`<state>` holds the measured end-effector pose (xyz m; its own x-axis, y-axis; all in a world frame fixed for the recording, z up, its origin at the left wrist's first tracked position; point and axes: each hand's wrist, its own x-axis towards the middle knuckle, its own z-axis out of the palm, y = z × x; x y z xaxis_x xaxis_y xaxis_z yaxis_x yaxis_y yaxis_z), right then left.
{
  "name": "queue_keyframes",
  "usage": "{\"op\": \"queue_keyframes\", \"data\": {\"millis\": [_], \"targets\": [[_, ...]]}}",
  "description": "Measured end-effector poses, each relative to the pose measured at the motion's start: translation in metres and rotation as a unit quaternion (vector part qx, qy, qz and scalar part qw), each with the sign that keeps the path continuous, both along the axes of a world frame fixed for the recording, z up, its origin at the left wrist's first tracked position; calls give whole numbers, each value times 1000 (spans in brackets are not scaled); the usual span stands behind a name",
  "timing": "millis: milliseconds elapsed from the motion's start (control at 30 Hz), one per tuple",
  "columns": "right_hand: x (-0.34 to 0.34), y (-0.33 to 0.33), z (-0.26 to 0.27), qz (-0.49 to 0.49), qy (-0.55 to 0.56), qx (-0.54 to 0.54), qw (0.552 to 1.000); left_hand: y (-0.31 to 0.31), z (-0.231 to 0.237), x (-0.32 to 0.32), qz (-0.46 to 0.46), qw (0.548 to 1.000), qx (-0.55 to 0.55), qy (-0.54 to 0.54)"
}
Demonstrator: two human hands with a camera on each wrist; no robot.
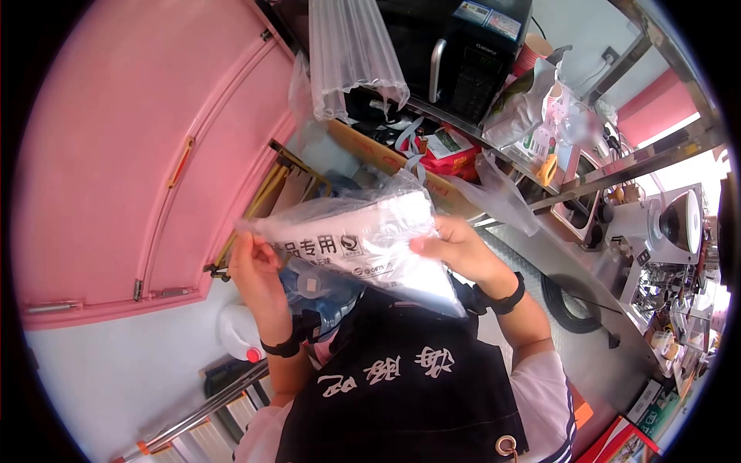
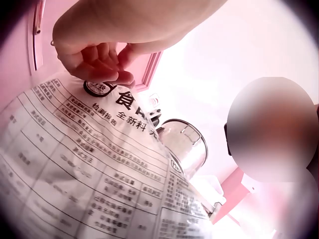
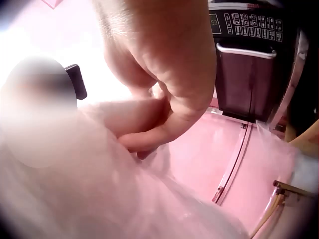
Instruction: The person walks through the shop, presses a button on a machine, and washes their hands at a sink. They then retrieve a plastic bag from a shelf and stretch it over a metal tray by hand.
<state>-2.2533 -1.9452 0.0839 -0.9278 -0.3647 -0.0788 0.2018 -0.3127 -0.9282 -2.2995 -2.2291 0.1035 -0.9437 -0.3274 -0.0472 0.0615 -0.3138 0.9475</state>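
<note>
A pack of clear printed plastic bags (image 1: 378, 251) is held up in front of the black apron (image 1: 417, 386). My left hand (image 1: 261, 274) pinches its left corner between thumb and curled fingers. At the opposite end my right hand (image 1: 467, 251) grips the pack, thumb on the near face. In the left wrist view, dense printed tables cover the side of the plastic pack (image 2: 99, 164) below the left hand (image 2: 99, 50). Loose, crinkled film (image 3: 109, 184) spreads below the right hand (image 3: 164, 109) in the right wrist view.
A pink door (image 1: 131, 154) stands at the left. Ahead are a black microwave (image 1: 455, 54), hanging clear plastic sleeves (image 1: 351, 54) and a cardboard box (image 1: 370, 150) of packets. A steel counter (image 1: 602, 301) with machines runs along the right. A white jug (image 1: 238, 332) sits low at left.
</note>
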Motion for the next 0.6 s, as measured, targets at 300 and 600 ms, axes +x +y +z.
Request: {"op": "queue_keyframes", "data": {"millis": [300, 600], "targets": [[7, -1, 17, 127, 24, 26, 991, -19, -10, 13, 23, 1000, -7, 0], [5, 6, 25, 186, 82, 71, 977, -28, -10, 20, 80, 896, -436, 27]]}}
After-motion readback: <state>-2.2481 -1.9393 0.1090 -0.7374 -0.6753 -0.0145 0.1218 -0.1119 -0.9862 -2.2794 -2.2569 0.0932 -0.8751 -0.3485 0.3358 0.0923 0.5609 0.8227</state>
